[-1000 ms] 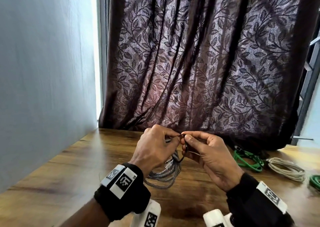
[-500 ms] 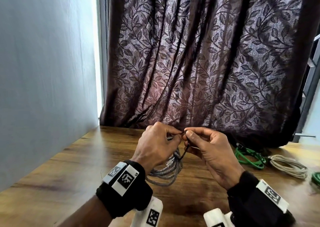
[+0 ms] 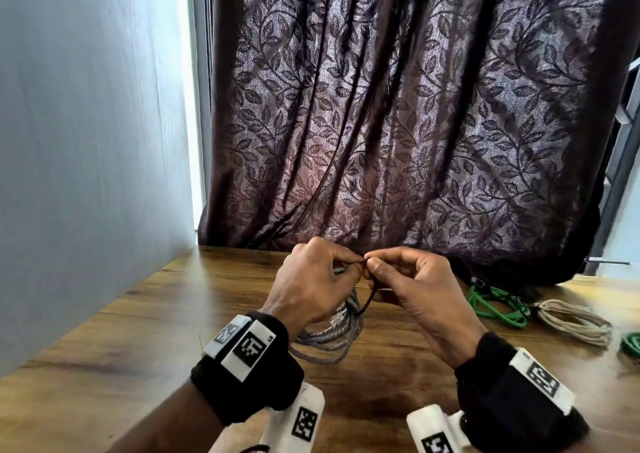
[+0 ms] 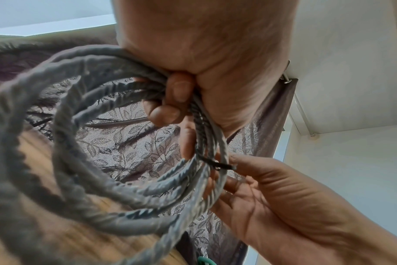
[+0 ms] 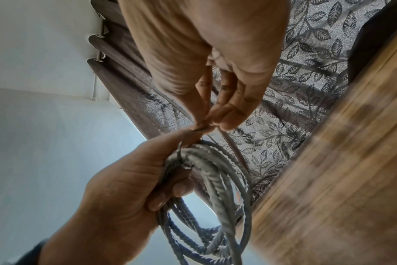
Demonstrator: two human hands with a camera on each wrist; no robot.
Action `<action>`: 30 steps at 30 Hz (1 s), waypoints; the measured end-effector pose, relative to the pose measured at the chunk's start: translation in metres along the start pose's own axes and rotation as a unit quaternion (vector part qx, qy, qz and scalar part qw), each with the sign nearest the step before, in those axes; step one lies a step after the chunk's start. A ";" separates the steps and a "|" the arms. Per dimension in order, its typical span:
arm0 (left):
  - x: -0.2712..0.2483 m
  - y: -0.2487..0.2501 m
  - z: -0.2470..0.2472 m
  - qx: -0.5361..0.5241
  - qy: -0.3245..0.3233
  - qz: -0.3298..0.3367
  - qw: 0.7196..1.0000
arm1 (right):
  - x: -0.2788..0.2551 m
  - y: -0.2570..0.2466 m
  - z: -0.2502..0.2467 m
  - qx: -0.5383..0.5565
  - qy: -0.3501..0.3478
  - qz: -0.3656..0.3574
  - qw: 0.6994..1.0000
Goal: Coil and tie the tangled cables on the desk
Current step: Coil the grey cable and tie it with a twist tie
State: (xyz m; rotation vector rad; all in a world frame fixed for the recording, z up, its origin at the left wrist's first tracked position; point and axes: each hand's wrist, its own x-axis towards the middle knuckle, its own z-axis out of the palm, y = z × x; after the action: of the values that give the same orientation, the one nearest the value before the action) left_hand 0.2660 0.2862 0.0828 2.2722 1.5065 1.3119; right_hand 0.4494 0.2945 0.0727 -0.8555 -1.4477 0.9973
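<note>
**Tying off the grey coil**

Left hand (image 3: 313, 279) grips the grey cable coil (image 3: 332, 338) above the table (image 3: 138, 331), fingers curled round the bundled strands. Right hand (image 3: 412, 290) pinches a thin dark tie (image 4: 218, 164) at the coil's 12 o'clock. Coil hangs roughly upright, loops dropping toward 6. Judged step: tying. Next calls for twisting the tie ends tight without loosening strands. Green cable (image 3: 495, 305) and beige cable (image 3: 575, 321) lie at 3 o'clock.

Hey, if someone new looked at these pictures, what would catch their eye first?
Probably the two hands meeting above the wooden desk: the left hand grips a coiled grey cable while the right hand pinches a thin dark tie at it. Behind hangs a leaf-patterned curtain; a green cable lies to the right.
</note>
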 end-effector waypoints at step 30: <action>0.000 0.007 0.012 -0.323 -0.110 -0.103 0.934 | 0.003 -0.012 -0.013 -0.092 -0.041 -0.134 0.986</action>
State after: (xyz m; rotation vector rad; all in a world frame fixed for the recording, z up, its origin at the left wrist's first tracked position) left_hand 0.2799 0.2868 0.0792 1.7196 1.0032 1.2086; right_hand 0.4627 0.2942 0.0857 -0.7337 -1.6950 0.7119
